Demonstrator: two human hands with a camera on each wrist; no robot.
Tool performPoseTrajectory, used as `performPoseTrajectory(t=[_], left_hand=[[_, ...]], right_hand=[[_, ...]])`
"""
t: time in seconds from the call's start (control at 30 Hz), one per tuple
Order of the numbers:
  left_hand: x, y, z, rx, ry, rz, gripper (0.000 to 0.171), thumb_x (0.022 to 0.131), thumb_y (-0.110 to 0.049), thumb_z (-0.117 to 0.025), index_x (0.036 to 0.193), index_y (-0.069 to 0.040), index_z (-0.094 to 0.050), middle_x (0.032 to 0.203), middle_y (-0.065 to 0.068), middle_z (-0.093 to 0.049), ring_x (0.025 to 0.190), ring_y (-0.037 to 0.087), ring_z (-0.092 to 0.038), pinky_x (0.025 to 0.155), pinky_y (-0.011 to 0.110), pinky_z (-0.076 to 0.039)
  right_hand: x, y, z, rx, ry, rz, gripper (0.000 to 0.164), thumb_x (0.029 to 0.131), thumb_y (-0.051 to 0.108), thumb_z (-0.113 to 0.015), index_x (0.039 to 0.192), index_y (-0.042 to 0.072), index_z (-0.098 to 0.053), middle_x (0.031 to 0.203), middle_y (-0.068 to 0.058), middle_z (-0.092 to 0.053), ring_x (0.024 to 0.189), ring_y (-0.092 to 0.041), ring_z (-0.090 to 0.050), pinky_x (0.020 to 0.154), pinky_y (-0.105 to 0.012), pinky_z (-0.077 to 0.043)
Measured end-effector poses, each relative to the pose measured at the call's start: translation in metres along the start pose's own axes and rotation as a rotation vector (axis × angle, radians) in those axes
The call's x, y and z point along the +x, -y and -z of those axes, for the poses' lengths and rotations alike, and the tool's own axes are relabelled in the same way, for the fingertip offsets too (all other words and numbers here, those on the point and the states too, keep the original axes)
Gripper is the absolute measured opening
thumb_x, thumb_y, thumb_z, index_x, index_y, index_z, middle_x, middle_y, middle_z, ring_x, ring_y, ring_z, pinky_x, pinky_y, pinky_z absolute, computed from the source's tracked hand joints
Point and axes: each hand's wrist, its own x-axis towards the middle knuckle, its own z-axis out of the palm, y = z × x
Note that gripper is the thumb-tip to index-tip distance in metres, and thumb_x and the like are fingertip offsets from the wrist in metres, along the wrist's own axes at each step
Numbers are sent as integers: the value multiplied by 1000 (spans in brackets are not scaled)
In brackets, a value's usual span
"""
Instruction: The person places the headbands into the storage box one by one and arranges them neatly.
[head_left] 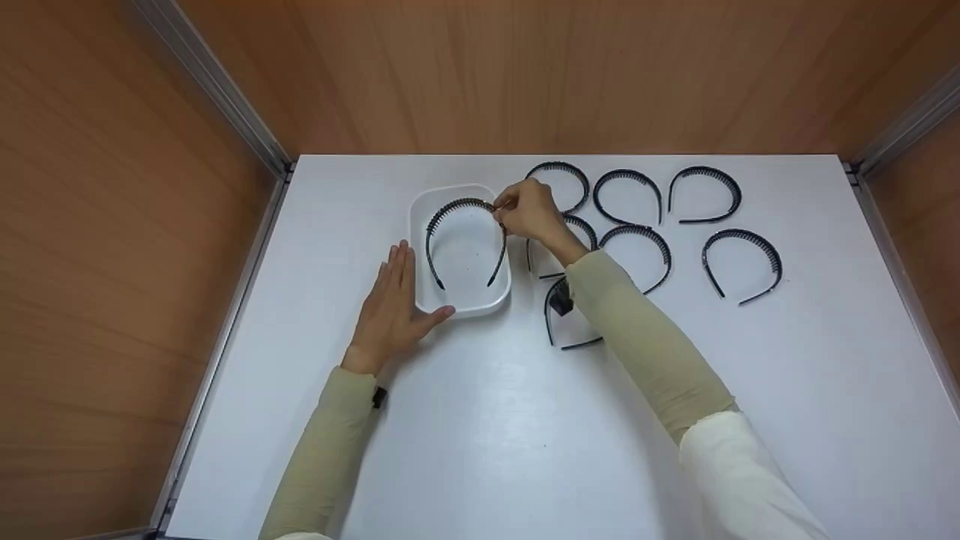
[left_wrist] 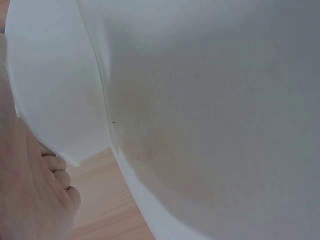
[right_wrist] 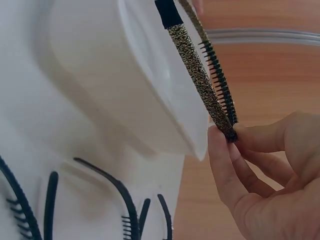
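A toothed headband (head_left: 465, 202), black with gold glitter, is held over a white plastic tub (head_left: 480, 309). My right hand (head_left: 529, 210) pinches its upper right part between thumb and fingers, as the headband (right_wrist: 200, 75) in the right wrist view also shows. At the tub's left side my left hand (head_left: 386, 311) lies with straight fingers along the wall and the thumb at the front rim. The left wrist view shows part of the left hand (left_wrist: 35, 185) against the tub's side (left_wrist: 55, 85).
Several black headbands lie on the white table to the right, among them one headband (head_left: 772, 255) at the far right and another headband (head_left: 735, 191) near the back edge. Wooden panels (head_left: 525, 75) stand behind and at both sides. My right forearm crosses over part of the headbands.
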Motion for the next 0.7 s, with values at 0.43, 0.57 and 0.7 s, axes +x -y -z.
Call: performPoseTrajectory(t=[0.43, 0.57, 0.7], left_hand=[[-2, 0, 0, 2, 8, 9, 125, 92, -86, -53, 170, 0, -7, 180, 17, -6, 168, 29, -5, 137, 43, -11], [-1, 0, 0, 14, 17, 8, 126, 92, -87, -52, 170, 1, -6, 180, 17, -5, 168, 29, -4, 137, 44, -11], [-1, 0, 0, 27, 18, 2, 126, 93, -86, -52, 170, 1, -6, 180, 18, -5, 168, 31, -4, 137, 45, -11]], right_hand=[[1, 3, -27, -95, -17, 8, 20, 97, 7, -72, 113, 0, -82, 102, -13, -80, 84, -18, -72, 70, -26, -57], [1, 4, -31, -115, -26, 17, 19, 98, 6, -70, 112, -1, -82, 104, -15, -80, 92, -23, -73, 78, -33, -61], [2, 6, -34, -135, -30, 43, 18, 98, 4, -69, 110, -3, -82, 105, -16, -80, 94, -24, -72, 81, -36, -62]])
